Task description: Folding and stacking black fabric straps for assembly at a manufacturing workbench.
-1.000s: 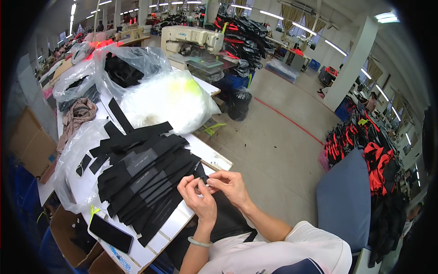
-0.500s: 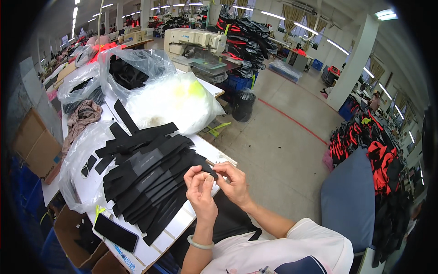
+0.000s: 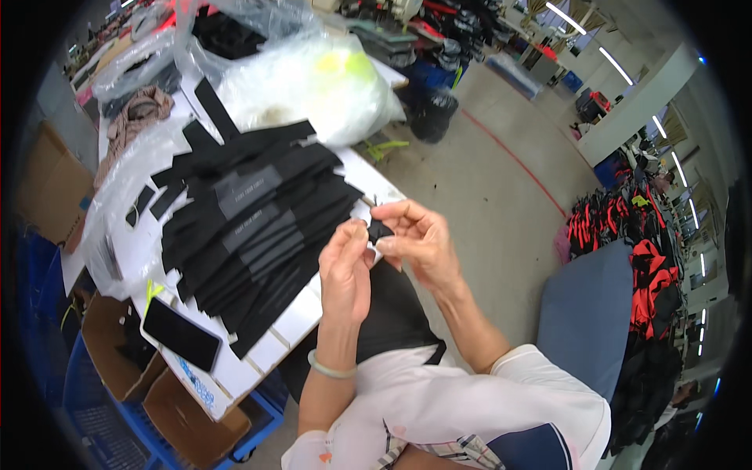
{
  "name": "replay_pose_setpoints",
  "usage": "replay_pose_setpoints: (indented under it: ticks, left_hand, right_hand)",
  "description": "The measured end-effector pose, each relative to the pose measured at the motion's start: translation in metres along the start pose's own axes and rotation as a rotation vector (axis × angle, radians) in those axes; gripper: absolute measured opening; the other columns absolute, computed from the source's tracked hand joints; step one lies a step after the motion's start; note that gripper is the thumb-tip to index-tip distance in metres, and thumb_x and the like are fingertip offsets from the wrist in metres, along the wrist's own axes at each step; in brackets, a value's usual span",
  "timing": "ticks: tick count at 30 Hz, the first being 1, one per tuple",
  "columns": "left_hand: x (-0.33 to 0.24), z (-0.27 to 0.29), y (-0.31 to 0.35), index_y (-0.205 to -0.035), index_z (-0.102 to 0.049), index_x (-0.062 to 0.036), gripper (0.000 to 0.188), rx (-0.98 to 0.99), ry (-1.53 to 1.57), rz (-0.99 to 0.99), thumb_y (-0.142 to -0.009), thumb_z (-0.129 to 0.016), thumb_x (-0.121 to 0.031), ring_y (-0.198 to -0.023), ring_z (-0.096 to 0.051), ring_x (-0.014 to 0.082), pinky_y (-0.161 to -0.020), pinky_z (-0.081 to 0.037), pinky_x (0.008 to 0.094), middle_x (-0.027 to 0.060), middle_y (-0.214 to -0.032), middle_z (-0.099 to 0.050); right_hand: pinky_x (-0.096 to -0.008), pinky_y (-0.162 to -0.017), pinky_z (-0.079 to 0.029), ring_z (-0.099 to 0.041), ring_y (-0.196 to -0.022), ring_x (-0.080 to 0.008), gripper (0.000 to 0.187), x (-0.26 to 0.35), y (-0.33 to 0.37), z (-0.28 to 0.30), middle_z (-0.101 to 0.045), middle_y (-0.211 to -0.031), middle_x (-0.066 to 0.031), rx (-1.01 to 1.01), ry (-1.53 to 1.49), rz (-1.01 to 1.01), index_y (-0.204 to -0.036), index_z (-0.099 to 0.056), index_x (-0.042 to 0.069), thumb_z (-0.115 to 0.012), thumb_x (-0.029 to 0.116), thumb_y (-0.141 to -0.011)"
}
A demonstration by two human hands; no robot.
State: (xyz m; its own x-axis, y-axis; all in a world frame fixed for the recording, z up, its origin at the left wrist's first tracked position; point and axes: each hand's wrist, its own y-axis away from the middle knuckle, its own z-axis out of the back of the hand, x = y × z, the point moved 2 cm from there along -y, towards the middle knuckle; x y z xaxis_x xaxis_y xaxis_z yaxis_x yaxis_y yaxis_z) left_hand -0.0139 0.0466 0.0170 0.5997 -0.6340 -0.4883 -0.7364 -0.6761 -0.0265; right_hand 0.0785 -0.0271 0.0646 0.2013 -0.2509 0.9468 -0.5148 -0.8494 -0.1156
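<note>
A small folded piece of black fabric (image 3: 379, 232) is pinched between my two hands, just off the table's right edge. My right hand (image 3: 424, 244) grips it between thumb and forefinger. On its left side, the fingertips of my left hand (image 3: 345, 262) are pressed together at the fabric's edge. Those fingers partly hide the piece. To the left, a fanned pile of black fabric strips (image 3: 262, 231) covers much of the white table (image 3: 301, 315). Several strips carry greyish panels.
A phone (image 3: 182, 333) lies at the table's near corner. Behind the pile sits a stuffed plastic bag (image 3: 305, 94). Below the table are cardboard boxes (image 3: 192, 419) and a blue crate (image 3: 270, 407). A grey-blue padded panel (image 3: 583, 313) stands right, beside red and black garments (image 3: 650, 290).
The view has tilted downward, so table and pile appear higher. My hands still hold the black fabric, and more of it shows between the fingers. The right thumb and forefinger are spread wider.
</note>
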Motion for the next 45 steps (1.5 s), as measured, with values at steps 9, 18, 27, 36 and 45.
replay_pose_setpoints:
  ticks: [9,18,27,36,45]
  left_hand:
    - [0.002,0.013,0.006,-0.078,-0.053,-0.0051,0.018,-0.019,-0.148,0.039,-0.091,-0.059,-0.016,-0.047,-0.033,0.0029,-0.043,-0.025,0.0185,-0.0028,-0.061,-0.045]
    - [-0.003,0.02,0.008,-0.08,-0.053,-0.0034,0.016,0.01,-0.053,0.041,-0.091,-0.058,-0.014,-0.048,-0.036,0.0028,-0.043,-0.027,0.0176,-0.0019,-0.065,-0.048]
    - [-0.036,0.01,0.005,-0.086,-0.057,0.0003,0.01,-0.087,-0.222,-0.248,-0.089,-0.06,-0.009,-0.049,-0.042,0.0016,-0.042,-0.03,0.0158,0.0011,-0.069,-0.055]
    - [-0.026,0.021,0.013,-0.094,-0.058,0.0032,0.018,-0.134,-0.384,-0.038,-0.083,-0.067,-0.007,-0.052,-0.049,0.0029,-0.042,-0.034,0.0138,0.0019,-0.07,-0.056]
    - [-0.027,0.035,0.009,-0.084,-0.054,-0.0019,0.018,0.021,-0.381,0.111,-0.084,-0.067,-0.014,-0.047,-0.04,0.0015,-0.041,-0.03,0.0151,-0.0027,-0.062,-0.05]
  right_hand:
    - [-0.0147,-0.039,-0.03,-0.044,-0.048,0.0,0.035,-0.018,0.006,0.008,-0.065,-0.086,-0.012,-0.13,-0.143,-0.111,-0.103,-0.058,-0.005,-0.06,-0.013,-0.069]
    - [-0.0154,-0.037,-0.031,-0.037,-0.042,0.0002,0.041,-0.03,0.001,0.01,-0.062,-0.093,-0.0131,0.127,-0.44,-0.339,-0.114,-0.053,-0.006,-0.057,-0.01,-0.073]
    - [-0.0143,-0.045,-0.037,-0.049,-0.053,-0.0005,0.038,-0.033,0.008,-0.001,-0.061,-0.091,-0.0062,-0.037,0.123,-0.08,-0.112,-0.055,-0.005,-0.061,-0.01,-0.075]
    - [-0.0149,-0.044,-0.039,-0.05,-0.057,-0.0028,0.047,-0.019,0.002,-0.008,-0.057,-0.099,-0.0052,-0.004,0.22,-0.057,-0.116,-0.053,-0.003,-0.067,-0.009,-0.072]
    - [-0.0153,-0.046,-0.04,-0.048,-0.059,-0.0014,0.052,-0.016,0.002,-0.006,-0.056,-0.095,-0.0042,0.074,0.231,-0.129,-0.116,-0.053,-0.003,-0.069,-0.01,-0.068]
